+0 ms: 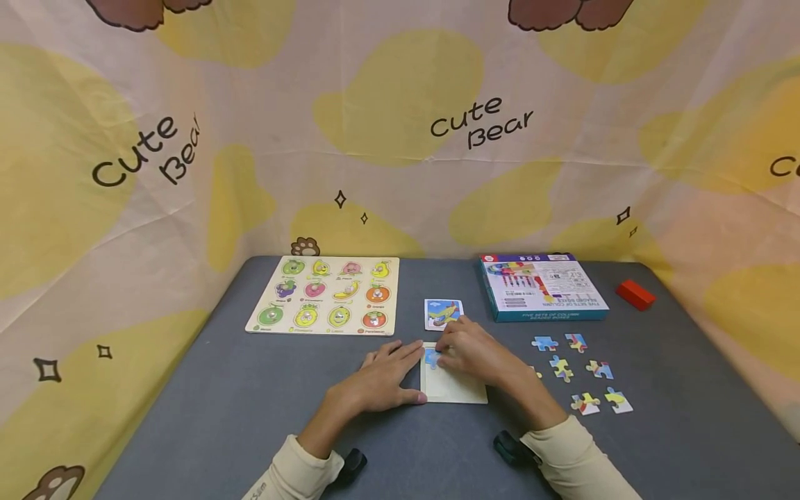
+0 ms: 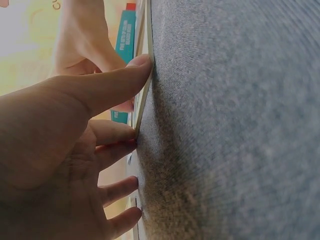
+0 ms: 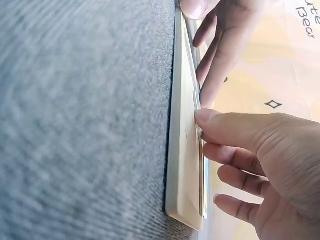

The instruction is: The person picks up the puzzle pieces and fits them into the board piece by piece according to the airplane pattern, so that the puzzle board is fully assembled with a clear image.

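Note:
A cream-coloured puzzle tray (image 1: 455, 387) lies flat on the grey table. My left hand (image 1: 384, 380) rests along its left side with the fingers spread and fairly straight; the thumb touches the near left corner in the left wrist view. Over the upper part of the tray, my right hand (image 1: 470, 352) pinches a blue jigsaw piece (image 1: 430, 357) between thumb and index finger, down at the tray's surface. The fingers partly cover that piece. Just beyond the tray lies a small picture card (image 1: 435, 318) with a yellow plane, its lower right hidden by my right hand.
Several loose jigsaw pieces (image 1: 562, 369) lie to the right of my right forearm. Behind them are a teal-edged box (image 1: 546, 288) and a red block (image 1: 636, 295). A fruit picture board (image 1: 325, 296) lies at the back left. A patterned cloth hangs behind the table.

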The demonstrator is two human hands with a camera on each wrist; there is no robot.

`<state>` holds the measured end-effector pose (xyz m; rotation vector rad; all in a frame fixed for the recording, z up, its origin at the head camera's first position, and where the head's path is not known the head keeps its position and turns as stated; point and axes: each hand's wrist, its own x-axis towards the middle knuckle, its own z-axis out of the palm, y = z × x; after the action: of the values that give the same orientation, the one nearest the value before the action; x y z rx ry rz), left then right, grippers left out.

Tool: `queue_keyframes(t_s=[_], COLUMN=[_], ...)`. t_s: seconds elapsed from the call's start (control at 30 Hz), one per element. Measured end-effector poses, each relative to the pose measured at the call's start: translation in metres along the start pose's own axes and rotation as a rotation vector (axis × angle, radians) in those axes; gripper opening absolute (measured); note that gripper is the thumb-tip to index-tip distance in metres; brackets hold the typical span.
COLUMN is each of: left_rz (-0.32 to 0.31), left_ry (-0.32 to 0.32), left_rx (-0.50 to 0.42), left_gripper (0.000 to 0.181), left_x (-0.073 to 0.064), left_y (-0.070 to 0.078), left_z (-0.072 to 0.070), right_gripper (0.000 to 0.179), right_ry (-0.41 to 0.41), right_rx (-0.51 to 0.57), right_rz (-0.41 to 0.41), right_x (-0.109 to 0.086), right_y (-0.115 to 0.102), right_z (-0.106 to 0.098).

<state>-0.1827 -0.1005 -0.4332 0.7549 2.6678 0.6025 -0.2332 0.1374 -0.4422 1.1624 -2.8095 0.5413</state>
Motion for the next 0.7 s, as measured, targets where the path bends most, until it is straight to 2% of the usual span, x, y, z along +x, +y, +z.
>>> queue_keyframes(t_s=[0.2,0.4,0.7], left_rz=[0.001,0.006,0.042], left_ry=[0.001,-0.002,0.011], left_rx=[-0.001,-0.001,0.02], left_gripper=[0.083,0.082,0.076], left_x=[0.0,0.0007,0.0024], left_y=[-0.0002,-0.0004,0.0003], left_z=[0.0002,-0.0011,-0.0001], right_gripper=[0.017,0.022,0.024], right_ry=[0.037,0.07,0.043], right_rx=[-0.014,-0.059,-0.047], right_rz=[0.021,0.094,0.172], right_x=[-0.0002,0.0005,0.0011], right_y=[-0.0007,-0.0036,-0.006], right_z=[0.0001,0.0018,0.001])
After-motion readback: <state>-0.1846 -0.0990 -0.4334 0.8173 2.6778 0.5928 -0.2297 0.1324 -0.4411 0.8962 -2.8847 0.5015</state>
